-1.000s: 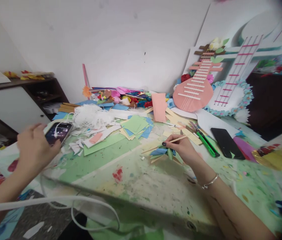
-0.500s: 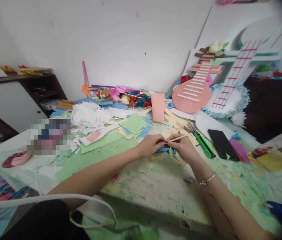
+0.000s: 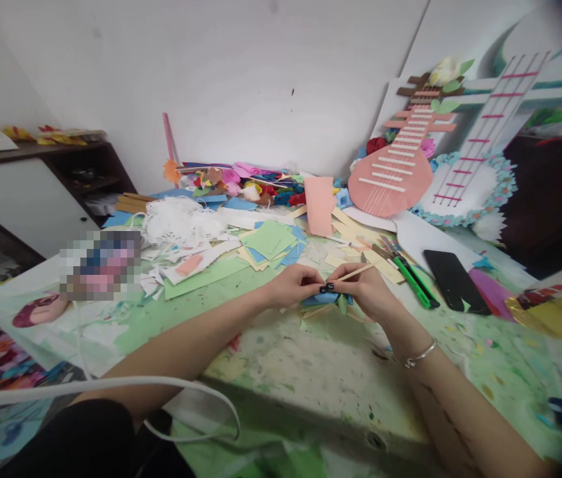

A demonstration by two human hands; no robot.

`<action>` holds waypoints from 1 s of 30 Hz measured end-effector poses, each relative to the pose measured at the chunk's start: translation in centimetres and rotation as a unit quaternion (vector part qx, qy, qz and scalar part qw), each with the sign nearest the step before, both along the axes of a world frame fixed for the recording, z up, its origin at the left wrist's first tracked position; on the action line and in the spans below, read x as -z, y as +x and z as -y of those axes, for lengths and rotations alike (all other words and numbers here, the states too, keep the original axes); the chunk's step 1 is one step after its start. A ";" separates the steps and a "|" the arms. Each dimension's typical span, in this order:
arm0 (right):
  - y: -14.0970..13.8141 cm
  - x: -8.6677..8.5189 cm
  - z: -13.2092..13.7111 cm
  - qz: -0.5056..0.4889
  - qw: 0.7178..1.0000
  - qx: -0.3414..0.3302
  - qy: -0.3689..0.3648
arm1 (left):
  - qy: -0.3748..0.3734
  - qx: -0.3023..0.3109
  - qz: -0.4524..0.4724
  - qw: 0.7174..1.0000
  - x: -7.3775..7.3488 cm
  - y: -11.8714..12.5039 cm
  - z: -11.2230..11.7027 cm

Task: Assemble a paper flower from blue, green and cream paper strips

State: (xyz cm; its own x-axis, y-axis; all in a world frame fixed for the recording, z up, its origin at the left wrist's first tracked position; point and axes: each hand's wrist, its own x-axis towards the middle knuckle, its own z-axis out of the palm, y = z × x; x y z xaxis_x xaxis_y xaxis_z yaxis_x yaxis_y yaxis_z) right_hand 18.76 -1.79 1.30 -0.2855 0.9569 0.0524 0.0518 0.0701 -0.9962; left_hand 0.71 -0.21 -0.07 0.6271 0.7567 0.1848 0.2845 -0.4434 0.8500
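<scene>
My left hand (image 3: pixel 291 287) and my right hand (image 3: pixel 363 289) meet over the near part of the table, thumbs and fingertips pinched close together. A thin pale wooden stick (image 3: pixel 361 271) slants out of my right hand, held among its fingers. What the pinched fingertips share is too small to make out. Just below them are folded blue paper pieces (image 3: pixel 317 300) and a green paper leaf (image 3: pixel 343 304), partly covered by my fingers. Whether my left hand grips the blue paper is hidden.
A green cutter (image 3: pixel 414 282) and a black phone (image 3: pixel 455 282) lie to the right. Green paper squares (image 3: pixel 272 240) and white string (image 3: pixel 181 222) sit beyond my left hand. A pink paper lute (image 3: pixel 391 178) leans at the back. A white cable (image 3: pixel 111 385) crosses over my left arm.
My view has shifted slightly, so the things on the right appear farther right. My fingertips have come closer together, still pinched, and the stick stays in my right hand.
</scene>
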 end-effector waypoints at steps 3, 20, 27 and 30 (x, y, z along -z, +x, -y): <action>-0.1 -0.1 0.1 -0.006 1.000 -0.019 -0.012 | -0.048 0.023 0.021 0.998 0.2 -0.1 -0.1; 0.8 -0.6 -0.1 0.084 0.992 -0.066 0.063 | 0.134 -0.015 -0.140 0.981 -0.1 0.1 0.9; 0.8 -0.1 -0.1 0.028 0.998 -0.056 0.031 | 0.203 0.036 -0.162 0.965 -0.4 -0.4 0.7; 0.9 -0.1 -0.1 0.017 0.998 -0.056 0.017 | 0.181 0.055 -0.144 0.971 -0.6 -0.5 0.5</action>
State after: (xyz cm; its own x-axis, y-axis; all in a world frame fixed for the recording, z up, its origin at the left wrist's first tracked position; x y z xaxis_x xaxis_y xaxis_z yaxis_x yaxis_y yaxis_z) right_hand 19.62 -1.73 1.44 -0.3930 0.9167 0.0724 0.0763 0.1110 -0.9909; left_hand 0.17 -0.74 0.53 0.7652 0.6010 0.2309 0.4216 -0.7388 0.5258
